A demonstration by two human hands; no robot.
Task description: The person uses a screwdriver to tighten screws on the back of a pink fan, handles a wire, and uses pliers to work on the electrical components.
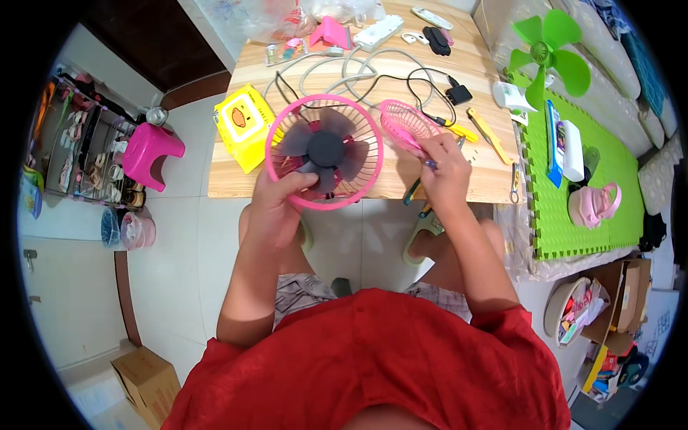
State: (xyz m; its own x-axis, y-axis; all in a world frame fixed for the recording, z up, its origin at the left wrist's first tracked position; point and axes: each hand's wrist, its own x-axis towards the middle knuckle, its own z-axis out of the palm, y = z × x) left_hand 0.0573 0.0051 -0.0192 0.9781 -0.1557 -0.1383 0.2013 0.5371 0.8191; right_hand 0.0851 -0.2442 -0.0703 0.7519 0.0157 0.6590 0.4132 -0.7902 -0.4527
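Note:
My left hand (287, 193) grips a pink round fan cage (269, 150) with dark translucent blades (344, 122) and a black hub (326, 149), its thumb over the lower blades. My right hand (446, 172) grips a second pink round grille (398, 115) at the right of the cage, with a small dark object at its fingers that I cannot make out. Tools with yellow handles (462, 130) lie just beyond that hand, and dark-handled tools (412, 190) stick out below the table edge beside it. A black adapter (459, 93) and looped cables (365, 72) lie behind the cage.
The wooden table (222, 188) holds a yellow wipes packet (240, 132), a white power strip (378, 32) and a yellow cutter (489, 136). Right are a green foam mat (602, 165) and green fan blades (562, 32). Left are a pink stool (150, 150) and shoe rack (79, 143).

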